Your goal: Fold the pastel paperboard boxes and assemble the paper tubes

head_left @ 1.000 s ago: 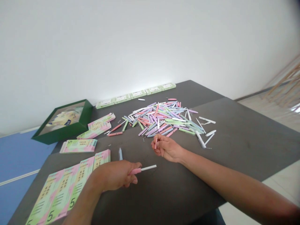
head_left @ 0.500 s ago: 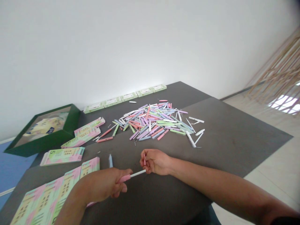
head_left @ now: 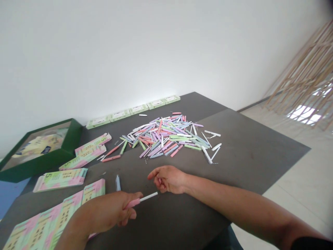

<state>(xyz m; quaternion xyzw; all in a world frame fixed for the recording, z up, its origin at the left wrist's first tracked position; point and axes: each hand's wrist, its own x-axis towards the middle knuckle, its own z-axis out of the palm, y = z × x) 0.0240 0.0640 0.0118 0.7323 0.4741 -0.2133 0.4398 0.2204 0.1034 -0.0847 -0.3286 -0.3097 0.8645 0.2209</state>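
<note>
My left hand (head_left: 114,210) is closed round a pink pen barrel (head_left: 133,203), and a white refill (head_left: 149,197) sticks out of its end toward the right. Just beyond that end, my right hand (head_left: 171,180) has its index finger extended and the other fingers curled round a small pink pen piece (head_left: 160,181), mostly hidden. A gap separates the refill from the right hand. Beyond my left hand lies a light blue pen part (head_left: 118,183). Past both hands is a large heap of pastel pens and pen parts (head_left: 166,137).
Green and pink printed boxes (head_left: 49,224) overlap at the lower left, with more boxes (head_left: 62,177) behind them. A dark green box (head_left: 73,137) holding plastic packets stands at the left. Pale green cartons (head_left: 119,115) line the wall edge of the grey table (head_left: 249,149).
The refill tip, which was at my right fingers, is now apart from them. My right index finger has extended. The whole view has shifted slightly.
</note>
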